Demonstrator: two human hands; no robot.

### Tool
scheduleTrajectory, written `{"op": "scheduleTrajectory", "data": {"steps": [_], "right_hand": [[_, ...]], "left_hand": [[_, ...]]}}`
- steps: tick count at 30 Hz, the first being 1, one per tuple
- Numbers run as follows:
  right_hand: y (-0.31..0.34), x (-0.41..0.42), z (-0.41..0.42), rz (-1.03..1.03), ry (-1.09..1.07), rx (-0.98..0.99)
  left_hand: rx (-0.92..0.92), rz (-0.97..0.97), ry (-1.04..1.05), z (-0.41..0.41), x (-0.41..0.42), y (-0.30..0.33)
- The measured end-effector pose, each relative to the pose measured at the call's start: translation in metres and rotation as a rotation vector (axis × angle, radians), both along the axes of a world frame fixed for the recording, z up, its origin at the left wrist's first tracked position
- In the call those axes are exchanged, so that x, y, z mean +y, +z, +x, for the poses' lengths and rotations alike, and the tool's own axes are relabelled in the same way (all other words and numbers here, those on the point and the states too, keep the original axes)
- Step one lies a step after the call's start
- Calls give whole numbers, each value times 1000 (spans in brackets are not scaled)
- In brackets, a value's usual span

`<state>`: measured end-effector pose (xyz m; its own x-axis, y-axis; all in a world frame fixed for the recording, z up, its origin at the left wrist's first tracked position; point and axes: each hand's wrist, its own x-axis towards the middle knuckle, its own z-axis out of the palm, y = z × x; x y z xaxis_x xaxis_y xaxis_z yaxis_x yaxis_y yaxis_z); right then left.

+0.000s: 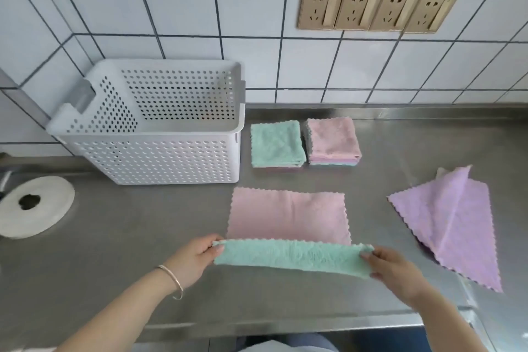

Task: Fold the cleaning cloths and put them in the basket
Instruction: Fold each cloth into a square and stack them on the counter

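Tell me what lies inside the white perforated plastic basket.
The white perforated plastic basket shows only bare inner walls; no cloth is visible. Its floor is hidden behind the near wall.

The lifted pink-and-green cloth (288, 226) hides both hands' fingertips; the white perforated plastic basket (160, 151) conceals its floor; the white paper roll (31, 206) and both forearms run off frame.

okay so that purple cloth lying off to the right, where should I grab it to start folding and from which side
Probably the purple cloth by its two nearest scalloped corners, reaching in from the counter's front edge. It lies askew with one flap folded over on top, so lifting the near corners should let that flap fall open.
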<state>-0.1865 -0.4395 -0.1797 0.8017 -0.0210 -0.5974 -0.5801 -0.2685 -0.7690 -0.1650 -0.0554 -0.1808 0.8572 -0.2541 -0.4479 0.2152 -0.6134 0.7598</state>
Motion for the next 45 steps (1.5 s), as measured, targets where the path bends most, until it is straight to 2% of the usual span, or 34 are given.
{"op": "scheduleTrajectory", "data": {"steps": [4,9,14,20,24,32,45], "right_hand": [[-19,1,-26,-6,35,150],[-26,-2,-12,-58,-2,157],[-31,1,33,-291,23,17],[-44,5,76,-476,53,-22],[-45,7,86,-546,79,-29],[-54,4,98,-611,111,-50],[-60,16,116,-761,75,131]], "left_hand": [[96,85,-97,-18,1,-32],[163,42,-69,2,1,-37],[59,106,64,43,-15,-34],[-6,216,204,82,-34,-49],[-39,388,164,97,-45,-54],[-42,522,150,107,-50,-62],[-91,702,123,118,-63,-65]]}}
